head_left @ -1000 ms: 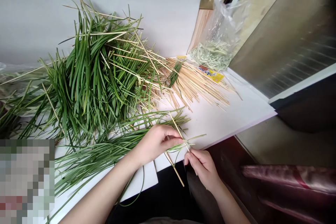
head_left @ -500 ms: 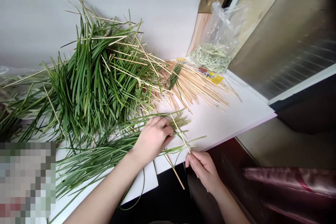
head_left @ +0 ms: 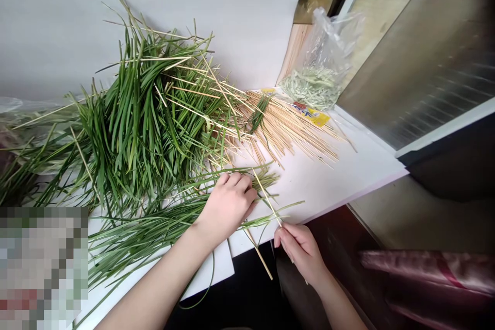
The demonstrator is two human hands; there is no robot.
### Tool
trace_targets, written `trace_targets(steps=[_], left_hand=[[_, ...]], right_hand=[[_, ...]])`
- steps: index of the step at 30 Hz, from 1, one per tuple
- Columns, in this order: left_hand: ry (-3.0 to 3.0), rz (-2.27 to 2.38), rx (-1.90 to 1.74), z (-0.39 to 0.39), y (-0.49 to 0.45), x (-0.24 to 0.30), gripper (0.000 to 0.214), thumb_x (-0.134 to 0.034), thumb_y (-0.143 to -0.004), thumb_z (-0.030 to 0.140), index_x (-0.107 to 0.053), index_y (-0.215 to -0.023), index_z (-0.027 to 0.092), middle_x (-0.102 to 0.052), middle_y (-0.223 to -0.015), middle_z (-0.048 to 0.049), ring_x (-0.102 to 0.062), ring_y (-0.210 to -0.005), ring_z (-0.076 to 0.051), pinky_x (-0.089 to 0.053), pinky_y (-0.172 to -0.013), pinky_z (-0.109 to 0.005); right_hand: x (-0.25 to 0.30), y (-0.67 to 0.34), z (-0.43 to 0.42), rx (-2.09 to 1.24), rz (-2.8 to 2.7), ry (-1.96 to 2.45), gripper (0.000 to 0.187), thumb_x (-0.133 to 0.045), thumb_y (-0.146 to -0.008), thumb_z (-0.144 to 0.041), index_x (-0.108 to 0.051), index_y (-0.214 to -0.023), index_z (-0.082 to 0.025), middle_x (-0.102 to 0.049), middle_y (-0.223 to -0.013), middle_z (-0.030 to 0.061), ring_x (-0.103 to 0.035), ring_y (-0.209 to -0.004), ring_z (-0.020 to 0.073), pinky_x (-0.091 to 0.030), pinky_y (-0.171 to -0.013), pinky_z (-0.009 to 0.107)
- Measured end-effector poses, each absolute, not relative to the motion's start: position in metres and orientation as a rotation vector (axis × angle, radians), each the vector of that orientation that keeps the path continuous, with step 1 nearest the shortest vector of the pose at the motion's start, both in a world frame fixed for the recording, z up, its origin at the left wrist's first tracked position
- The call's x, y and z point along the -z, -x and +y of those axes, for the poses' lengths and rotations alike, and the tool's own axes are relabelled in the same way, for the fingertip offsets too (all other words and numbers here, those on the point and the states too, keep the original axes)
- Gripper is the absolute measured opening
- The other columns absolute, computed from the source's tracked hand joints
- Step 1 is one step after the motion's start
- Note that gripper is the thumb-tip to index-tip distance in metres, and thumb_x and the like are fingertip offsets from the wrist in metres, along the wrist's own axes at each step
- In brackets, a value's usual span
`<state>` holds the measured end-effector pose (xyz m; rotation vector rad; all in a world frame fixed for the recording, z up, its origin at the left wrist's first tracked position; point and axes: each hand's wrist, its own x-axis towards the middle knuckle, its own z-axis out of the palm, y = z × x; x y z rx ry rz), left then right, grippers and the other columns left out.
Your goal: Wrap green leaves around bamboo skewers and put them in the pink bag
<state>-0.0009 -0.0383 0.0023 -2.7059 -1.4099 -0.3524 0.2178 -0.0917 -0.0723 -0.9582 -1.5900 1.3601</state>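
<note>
My left hand (head_left: 227,205) lies back-up with curled fingers on a loose bunch of long green leaves (head_left: 154,232), pressing them against a white board (head_left: 328,185). My right hand (head_left: 301,250) pinches the lower end of a thin bamboo skewer (head_left: 266,198) that slants up past the left hand. A second skewer (head_left: 258,253) lies under the leaves and sticks out past the board's front edge. A larger heap of green leaves (head_left: 147,124) mixed with skewers lies beyond my left hand. A fan of bare bamboo skewers (head_left: 288,131) spreads to its right.
A clear plastic bag (head_left: 320,64) holding pale green pieces stands at the board's far end, beside a yellow label (head_left: 309,113). A window frame (head_left: 444,134) runs along the right. Pink cloth (head_left: 425,268) lies at lower right. A pixelated patch (head_left: 42,268) covers the lower left.
My left hand has turned from pinching at the leaves to lying back-up on them. My right hand stays on the skewer, and the view has shifted slightly.
</note>
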Motion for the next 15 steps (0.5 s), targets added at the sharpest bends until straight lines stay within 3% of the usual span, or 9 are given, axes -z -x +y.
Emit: trace_targets(steps=[3,6,11,15], left_hand=[[2.765,-1.492,0.516,-0.038,0.005,-0.008,0.008,-0.064,-0.091,0.025,-0.068,-0.086,0.018,-0.065,-0.101,-0.0075,-0.057,-0.095,-0.027,-0.04,-0.083,-0.042],[2.8,-1.743,0.907,-0.034,0.013,-0.013,0.005,-0.063,-0.09,0.023,-0.067,-0.09,0.019,-0.067,-0.101,-0.0064,-0.059,-0.097,-0.025,-0.042,-0.088,-0.04],[2.761,-2.241,1.983,-0.025,0.023,-0.013,0.019,-0.065,-0.092,0.036,-0.064,-0.097,0.018,-0.069,-0.076,-0.0014,-0.062,-0.073,-0.016,-0.045,-0.074,-0.029],[2.603,-2.262,2.649,-0.022,0.021,-0.01,0.025,-0.075,-0.085,0.036,-0.069,-0.097,0.015,-0.068,-0.073,-0.0011,-0.061,-0.069,-0.011,-0.046,-0.072,-0.022]], right_hand=[[0.072,-0.218,-0.093,-1.361,-1.589,0.954,0.044,-0.048,-0.108,-0.04,-0.061,-0.072,-0.019,-0.035,-0.05,-0.0069,-0.031,-0.041,0.0109,-0.022,-0.044,0.025],[0.073,-0.218,-0.093,-1.358,-1.587,0.955,0.045,-0.047,-0.109,-0.041,-0.061,-0.072,-0.019,-0.036,-0.05,-0.0068,-0.031,-0.041,0.0112,-0.023,-0.045,0.026],[0.072,-0.216,-0.092,-1.336,-1.619,0.973,0.047,-0.046,-0.108,-0.043,-0.061,-0.071,-0.019,-0.035,-0.048,-0.0066,-0.032,-0.04,0.012,-0.024,-0.044,0.026],[0.069,-0.217,-0.091,-1.306,-1.674,0.974,0.046,-0.045,-0.108,-0.041,-0.06,-0.07,-0.019,-0.034,-0.047,-0.007,-0.031,-0.038,0.0118,-0.025,-0.044,0.026]])
